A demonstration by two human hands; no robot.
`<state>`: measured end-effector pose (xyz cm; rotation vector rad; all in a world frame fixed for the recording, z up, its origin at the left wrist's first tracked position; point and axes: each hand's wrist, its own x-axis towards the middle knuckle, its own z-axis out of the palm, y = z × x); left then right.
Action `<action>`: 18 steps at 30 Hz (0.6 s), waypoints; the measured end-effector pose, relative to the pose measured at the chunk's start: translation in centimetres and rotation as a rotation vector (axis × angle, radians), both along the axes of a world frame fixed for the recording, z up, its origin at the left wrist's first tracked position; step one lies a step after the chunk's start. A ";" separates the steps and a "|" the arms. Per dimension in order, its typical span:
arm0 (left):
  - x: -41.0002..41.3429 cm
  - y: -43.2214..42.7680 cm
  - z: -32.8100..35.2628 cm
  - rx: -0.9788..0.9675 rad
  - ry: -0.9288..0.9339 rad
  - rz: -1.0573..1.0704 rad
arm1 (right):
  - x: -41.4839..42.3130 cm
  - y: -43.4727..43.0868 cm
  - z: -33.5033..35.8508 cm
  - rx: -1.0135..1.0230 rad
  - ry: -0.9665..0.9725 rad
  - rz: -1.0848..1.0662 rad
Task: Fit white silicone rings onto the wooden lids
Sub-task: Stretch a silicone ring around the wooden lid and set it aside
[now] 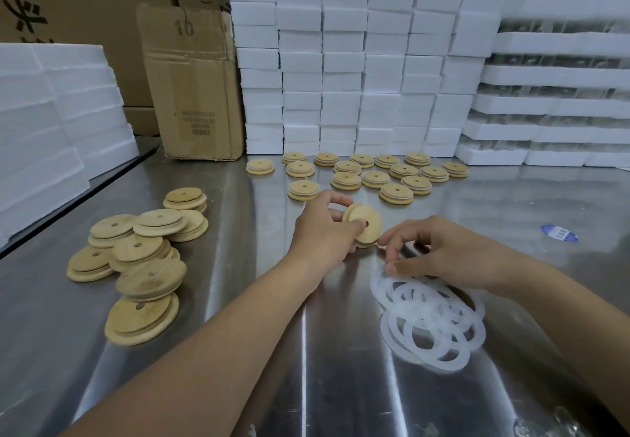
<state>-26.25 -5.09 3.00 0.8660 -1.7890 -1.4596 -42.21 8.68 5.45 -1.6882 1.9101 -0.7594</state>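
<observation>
- The steel counter point(259, 385) is carrying all the parts, and both my forearms are reaching across it from the near edge.
- The white silicone rings point(430, 324) are lying in a loose, overlapping pile on the counter at near right, just under my right wrist.
- The bare wooden lids point(136, 262) are lying in an untidy heap at near left, well apart from the rings. Each is showing a small centre hole.
- My right hand point(439, 249) is hovering over the far edge of the ring pile with its fingers curled downward. The thumb is touching the topmost ring. I cannot tell whether a ring is actually being pinched.
- My left hand point(324, 232) is gripping one wooden lid point(363, 223), with the thumb lying across its face beside the hole and the fingers curling behind it. The lid is tilting on edge, just beside the fingertips of my right hand.
- A blue and white sticker point(559, 233) is lying flat on the counter at right.
- The ringed lids point(370, 174) are sitting in rough rows farther back, each showing a white band around its edge.
- A cardboard box point(191, 85) is standing upright at the back, left of the rows.
- White foam blocks point(358, 61) are standing in tall stacks against the rear, directly behind the ringed lids.
</observation>
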 end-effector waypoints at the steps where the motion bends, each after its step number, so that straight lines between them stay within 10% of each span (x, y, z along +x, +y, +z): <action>1: -0.1 0.0 -0.1 -0.007 0.000 0.005 | 0.1 0.0 0.1 -0.033 -0.019 -0.007; 18: -0.1 0.2 -0.9 -0.229 0.125 -0.235 | 0.6 -0.8 -0.4 -0.536 -0.092 -0.227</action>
